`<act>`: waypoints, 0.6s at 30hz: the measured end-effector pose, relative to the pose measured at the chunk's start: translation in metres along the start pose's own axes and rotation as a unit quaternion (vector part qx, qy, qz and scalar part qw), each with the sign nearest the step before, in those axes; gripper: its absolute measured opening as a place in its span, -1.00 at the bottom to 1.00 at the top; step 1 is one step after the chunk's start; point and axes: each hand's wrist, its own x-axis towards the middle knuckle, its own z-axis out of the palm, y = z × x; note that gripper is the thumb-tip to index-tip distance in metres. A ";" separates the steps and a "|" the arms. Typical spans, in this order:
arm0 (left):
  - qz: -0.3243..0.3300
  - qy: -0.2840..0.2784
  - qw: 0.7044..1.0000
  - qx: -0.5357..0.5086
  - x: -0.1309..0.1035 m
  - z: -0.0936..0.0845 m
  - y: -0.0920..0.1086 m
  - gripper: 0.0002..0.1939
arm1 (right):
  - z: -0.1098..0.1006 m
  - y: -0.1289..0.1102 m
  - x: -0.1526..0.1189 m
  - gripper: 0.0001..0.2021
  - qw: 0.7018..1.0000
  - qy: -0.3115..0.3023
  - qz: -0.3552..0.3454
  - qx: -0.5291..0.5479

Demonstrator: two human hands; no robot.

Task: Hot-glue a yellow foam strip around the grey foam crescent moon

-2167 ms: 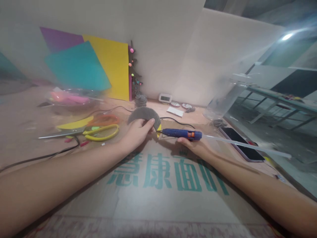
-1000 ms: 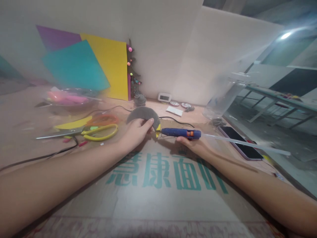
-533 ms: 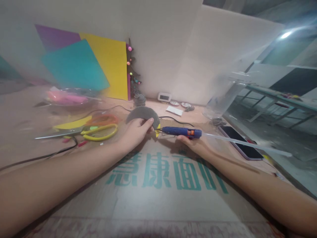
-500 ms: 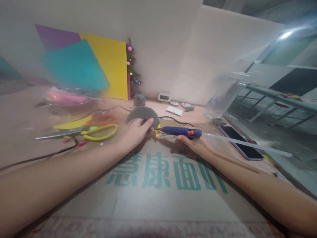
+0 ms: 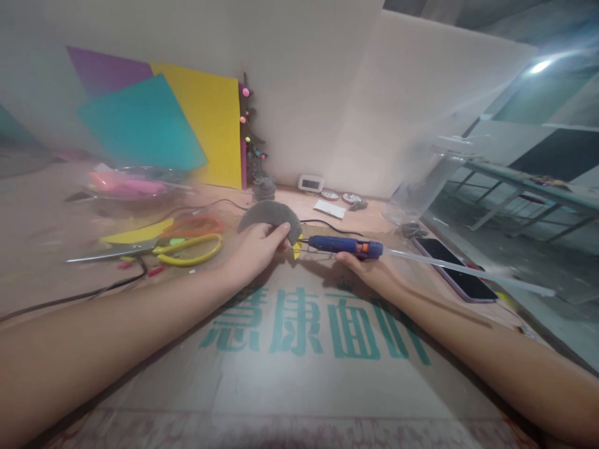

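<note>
My left hand (image 5: 267, 244) is closed on a grey, rounded, fuzzy-looking piece (image 5: 270, 214), with the thumb across its front. A small yellow piece (image 5: 297, 248) shows at the right edge of the grey one. My right hand (image 5: 358, 264) is wrapped round a blue hot glue gun (image 5: 344, 246), its thumb along the near side. The gun's nozzle points left and comes close to the yellow piece; I cannot tell whether it touches. A long clear glue stick (image 5: 468, 272) sticks out of the gun's back end. The other fingers of the right hand are hidden under the gun.
Printed cardboard (image 5: 262, 386) covers the near table. Yellow-handled scissors (image 5: 187, 251) and orange handles (image 5: 199, 227) lie left beside a black cord (image 5: 100, 290). A phone (image 5: 453, 268) and a clear container (image 5: 416, 187) stand right. A small clock (image 5: 311, 183) and coloured sheets (image 5: 196, 118) are behind.
The glue gun's nozzle has shifted slightly right, away from the yellow piece, and the glue stick has moved with it. My left hand and the grey piece have stayed put.
</note>
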 end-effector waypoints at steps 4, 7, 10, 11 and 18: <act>0.002 0.002 1.000 -0.009 0.001 0.002 -0.003 -0.51 | 0.000 0.000 0.001 -0.66 0.999 0.028 -0.004 -0.026; -0.003 0.005 1.000 -0.019 0.002 0.003 -0.004 -0.50 | 0.000 0.001 0.002 -0.66 0.998 0.049 -0.009 -0.038; -0.010 0.009 1.000 -0.010 0.001 0.003 -0.004 -0.49 | 0.000 0.003 0.003 -0.66 0.997 0.060 -0.011 -0.042; -0.012 0.007 1.000 -0.005 0.000 0.003 -0.003 -0.49 | 0.000 0.003 0.003 -0.67 0.998 0.057 -0.009 -0.039; -0.001 0.002 1.000 -0.006 0.000 0.001 -0.002 -0.50 | -0.002 -0.005 0.002 -0.71 0.998 0.034 0.012 -0.053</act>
